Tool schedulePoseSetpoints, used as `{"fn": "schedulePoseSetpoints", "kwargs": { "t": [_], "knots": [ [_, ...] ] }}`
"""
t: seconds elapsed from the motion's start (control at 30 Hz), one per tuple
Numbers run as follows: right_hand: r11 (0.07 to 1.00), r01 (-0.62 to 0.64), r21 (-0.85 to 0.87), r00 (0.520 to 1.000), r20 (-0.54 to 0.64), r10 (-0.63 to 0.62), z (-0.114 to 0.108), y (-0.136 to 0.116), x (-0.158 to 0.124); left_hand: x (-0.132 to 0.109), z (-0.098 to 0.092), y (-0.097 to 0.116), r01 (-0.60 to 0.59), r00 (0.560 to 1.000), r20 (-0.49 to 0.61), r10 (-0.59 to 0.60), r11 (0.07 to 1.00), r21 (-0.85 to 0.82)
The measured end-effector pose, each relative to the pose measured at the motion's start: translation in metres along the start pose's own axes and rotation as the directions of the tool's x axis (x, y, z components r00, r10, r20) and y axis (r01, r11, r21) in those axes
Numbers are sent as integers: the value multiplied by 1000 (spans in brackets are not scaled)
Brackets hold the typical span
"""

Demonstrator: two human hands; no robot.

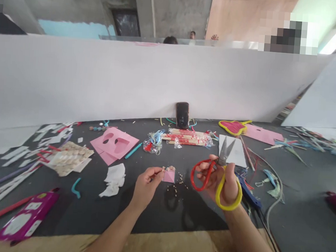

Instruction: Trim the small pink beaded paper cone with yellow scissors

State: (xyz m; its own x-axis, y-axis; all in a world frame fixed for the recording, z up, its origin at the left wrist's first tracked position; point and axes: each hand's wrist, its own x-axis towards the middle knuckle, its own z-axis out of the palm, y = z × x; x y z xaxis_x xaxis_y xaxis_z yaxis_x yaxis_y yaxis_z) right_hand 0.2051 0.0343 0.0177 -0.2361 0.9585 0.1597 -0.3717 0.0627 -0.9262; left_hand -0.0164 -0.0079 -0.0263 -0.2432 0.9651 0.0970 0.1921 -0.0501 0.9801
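My left hand (147,184) pinches a small pink paper piece (169,175) with tiny beads on its top edge, holding it just above the dark table (155,218). More small beads (177,185) lie scattered under it. My right hand (220,180) grips a pair of scissors (221,165) with one red and one yellow loop handle. The blades point up and away and are slightly apart. The two hands are a short way apart, with the scissors to the right of the pink piece.
A pink sheet with heart cutouts (114,145), a bundle of sticks (188,137), a phone (182,114) leaning on the white partition, a white sheet (235,152), a blue glue gun (248,190) with its cable, crumpled tissue (113,179) and paper scraps at left surround the hands.
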Motion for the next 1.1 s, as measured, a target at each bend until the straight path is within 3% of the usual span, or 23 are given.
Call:
{"fn": "schedulePoseSetpoints", "kwargs": {
  "t": [0.1,0.17,0.3,0.4,0.5,0.57,0.63,0.67,0.73,0.87,1.0,1.1],
  "knots": [
    [888,-167,429,986,49,161,-1,-5,3,-5,3,-2,-137,989,74,128,983,120],
    [809,-221,545,975,97,201,2,-5,3,-8,4,-2,-219,972,117,202,963,155],
    [733,-241,637,970,146,192,6,-5,0,-12,4,-1,-302,949,151,275,932,200],
    [740,-234,631,972,139,188,6,-5,-2,-14,5,1,-320,944,152,291,920,226],
    [781,-227,582,974,125,189,6,-4,-3,-17,9,9,-261,963,117,243,949,178],
    [861,-206,465,979,105,177,8,-4,-4,-19,13,20,-182,979,110,172,979,88],
    [978,-175,109,982,87,166,9,-6,-5,-22,17,33,-129,978,166,128,992,-2],
    [981,-151,-123,984,78,161,8,-8,-6,-23,18,39,-125,971,201,128,992,-29],
    [856,-108,-505,985,60,159,2,-14,-11,-27,17,49,-153,958,240,157,988,-38],
    [572,-103,-814,991,-35,129,-22,-28,-29,-39,13,51,-271,940,241,242,958,92],
    [207,-186,-960,982,-175,71,-43,-27,-50,-53,15,35,-406,896,319,310,863,302],
    [61,-185,-981,981,-181,66,-50,-19,-61,-59,14,23,-494,862,373,342,729,473]
  ]
}}
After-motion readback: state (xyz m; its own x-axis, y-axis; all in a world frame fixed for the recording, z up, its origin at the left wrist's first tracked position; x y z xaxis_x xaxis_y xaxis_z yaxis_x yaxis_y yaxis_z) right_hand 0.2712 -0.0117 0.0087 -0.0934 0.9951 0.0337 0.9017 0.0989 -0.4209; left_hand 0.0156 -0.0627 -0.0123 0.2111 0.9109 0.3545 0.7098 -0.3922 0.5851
